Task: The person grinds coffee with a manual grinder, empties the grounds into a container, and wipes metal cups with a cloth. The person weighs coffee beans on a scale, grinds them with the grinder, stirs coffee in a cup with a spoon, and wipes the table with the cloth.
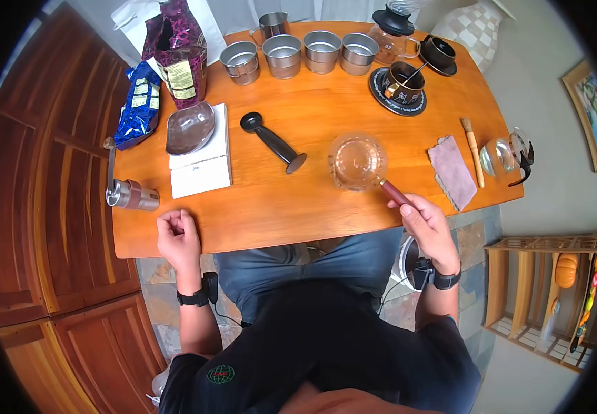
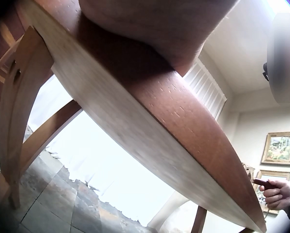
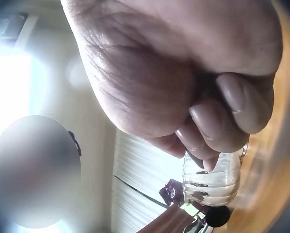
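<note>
glass pot [image 1: 358,143]: showing right of the table's middle, its wooden handle [image 1: 396,193] pointing toward the person (whether its base is touching the table [image 1: 277,217], i cannot tell)
right hand [image 1: 428,224]: clamping its fingers on the wooden handle, the thumb lying along it
left hand [image 1: 177,238]: resting at the near left edge of the table, its fingers curling loosely together, near the hand grinder [image 1: 133,195]
black scoop [image 1: 275,143]: lying left of the glass pot, apart from it, its flat disc end facing the near side
pink cloth [image 1: 453,172]: lying right of the glass pot, with a brush [image 1: 473,153] lying just beside it
glass vessel [image 1: 497,157]: sitting near the right edge, its black handle pointing outward
dark cup [image 1: 412,77]: standing on a black saucer [image 1: 379,90] with a spoon in it, a black cup [image 1: 438,50] sitting behind
glass carafe [image 1: 386,48]: carrying a black dripper [image 1: 393,22] at the far side
metal cups [image 1: 285,56]: standing four in a row, a metal pitcher [image 1: 274,25] standing behind
white slab [image 1: 202,181]: bearing a brown dish [image 1: 191,130]
bags: a blue bag [image 1: 138,107] and a purple bag [image 1: 174,52] standing at the far left
</note>
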Demonstrator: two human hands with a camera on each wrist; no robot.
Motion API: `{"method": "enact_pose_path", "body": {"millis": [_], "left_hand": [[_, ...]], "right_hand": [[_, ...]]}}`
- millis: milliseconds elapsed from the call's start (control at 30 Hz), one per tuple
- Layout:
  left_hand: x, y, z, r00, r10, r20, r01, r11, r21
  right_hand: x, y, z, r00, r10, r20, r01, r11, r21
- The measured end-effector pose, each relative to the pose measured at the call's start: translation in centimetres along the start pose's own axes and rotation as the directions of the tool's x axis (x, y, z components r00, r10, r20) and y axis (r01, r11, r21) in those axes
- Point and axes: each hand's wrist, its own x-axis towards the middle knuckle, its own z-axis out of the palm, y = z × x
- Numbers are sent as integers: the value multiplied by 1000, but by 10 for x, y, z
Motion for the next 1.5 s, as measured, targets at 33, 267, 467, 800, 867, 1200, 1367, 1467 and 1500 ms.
{"method": "enact_pose_path", "body": {"millis": [33, 267, 467, 800, 867, 1200, 1367, 1467, 1500], "left_hand": [[0, 0, 1, 1000, -11, 16, 11, 1000, -8], [1, 4, 1, 1000, 18, 2, -18, 1000, 24], [1, 4, 1, 1000, 14, -1, -14, 999, 49], [0, 1, 1, 1000, 3, 0, -3, 999, 33], [1, 2, 1, 1000, 12, 2, -12, 999, 30], [0, -3, 1, 1000, 5, -3, -5, 1000, -18], [1, 3, 2, 1000, -7, 10, 7, 999, 43], [0, 6, 1, 1000, -11, 5, 11, 999, 50], [0, 6, 1, 1000, -9, 3, 9, 999, 43]], "right_hand": [[0, -1, -1, 1000, 1, -1, -1, 1000, -1], [1, -3, 3, 994, -108, 1, 108, 992, -65], [0, -2, 4, 990, -143, 5, 142, 984, -110], [0, 4, 1, 987, -156, -29, 152, 983, -106], [3, 3, 3, 995, -93, -34, 93, 995, -24], [3, 20, 11, 1000, -1, 31, -7, 965, 262], [13, 17, 10, 997, -21, -68, 39, 964, 263], [14, 15, 11, 999, -27, -29, 34, 965, 259], [14, 16, 10, 1000, -22, 16, 17, 961, 276]]}}
